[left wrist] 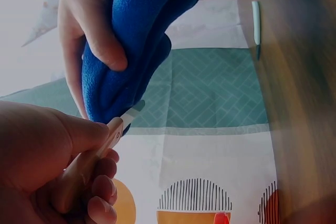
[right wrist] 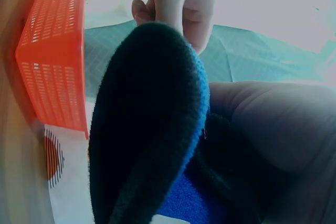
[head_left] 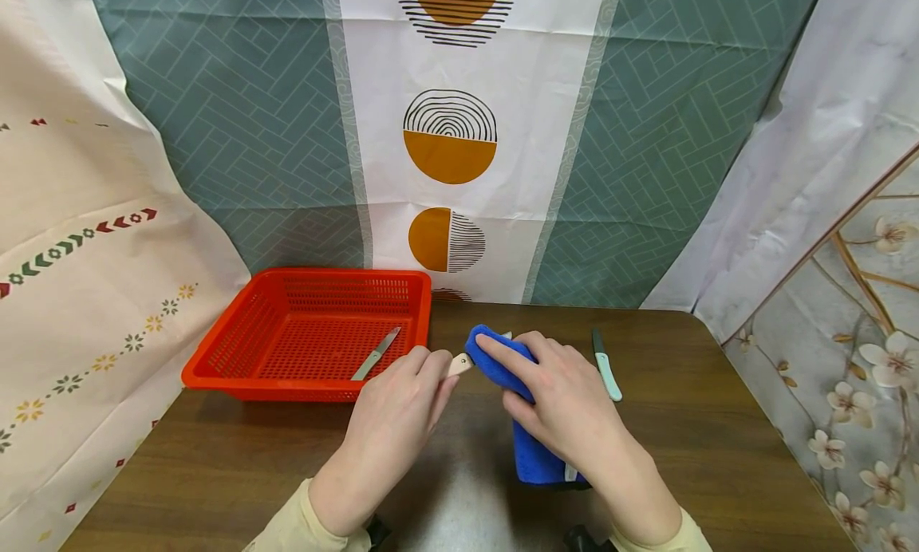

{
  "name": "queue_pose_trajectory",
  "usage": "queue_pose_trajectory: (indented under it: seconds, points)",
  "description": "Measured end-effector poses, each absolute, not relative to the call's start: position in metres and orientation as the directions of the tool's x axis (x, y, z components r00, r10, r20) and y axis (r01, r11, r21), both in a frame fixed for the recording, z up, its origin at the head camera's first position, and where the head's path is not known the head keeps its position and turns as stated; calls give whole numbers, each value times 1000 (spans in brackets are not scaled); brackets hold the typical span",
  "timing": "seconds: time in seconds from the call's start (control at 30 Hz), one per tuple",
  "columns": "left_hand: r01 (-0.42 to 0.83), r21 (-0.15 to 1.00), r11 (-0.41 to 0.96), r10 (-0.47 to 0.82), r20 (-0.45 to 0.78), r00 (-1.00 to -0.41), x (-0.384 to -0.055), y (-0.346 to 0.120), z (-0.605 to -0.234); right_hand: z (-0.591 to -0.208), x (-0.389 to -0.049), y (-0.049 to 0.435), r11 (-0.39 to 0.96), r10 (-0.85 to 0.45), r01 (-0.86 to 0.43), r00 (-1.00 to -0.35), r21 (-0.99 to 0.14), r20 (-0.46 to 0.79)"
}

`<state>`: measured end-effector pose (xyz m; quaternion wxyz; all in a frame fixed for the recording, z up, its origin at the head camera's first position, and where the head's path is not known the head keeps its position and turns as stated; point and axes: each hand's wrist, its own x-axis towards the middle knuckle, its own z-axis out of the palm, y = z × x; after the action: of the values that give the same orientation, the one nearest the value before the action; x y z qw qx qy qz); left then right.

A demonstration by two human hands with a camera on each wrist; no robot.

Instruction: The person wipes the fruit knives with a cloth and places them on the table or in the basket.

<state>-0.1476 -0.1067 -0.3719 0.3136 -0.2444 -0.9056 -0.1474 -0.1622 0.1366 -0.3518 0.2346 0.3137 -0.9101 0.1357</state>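
My left hand [head_left: 398,396] grips a small knife by its cream handle [head_left: 460,365], thumb along the side. In the left wrist view a short part of the blade [left wrist: 134,113] shows beside the folded cloth; the rest is hidden. My right hand [head_left: 567,396] holds the blue cloth [head_left: 540,455] around that blade, fingers over the top and thumb below. The cloth's lower end hangs down under the right hand. A second knife with a pale green handle [head_left: 368,364] lies inside the red basket. Right of the cloth, a mint-handled knife [head_left: 608,375] with a dark blade lies on the table.
The red plastic basket [head_left: 237,388] with perforated walls stands at the table's back left, close to my left hand. The brown wooden table [head_left: 689,424] extends to the right. Patterned fabric [head_left: 459,73] hangs behind and on both sides.
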Motion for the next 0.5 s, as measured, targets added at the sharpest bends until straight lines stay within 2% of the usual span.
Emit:
queue_pose_trajectory:
  seconds: [0.5]
  points:
    - [535,107,838,351,646,-678,-147,-106,-372,-351,-173,150,803,-453,-581,-741,-135,495]
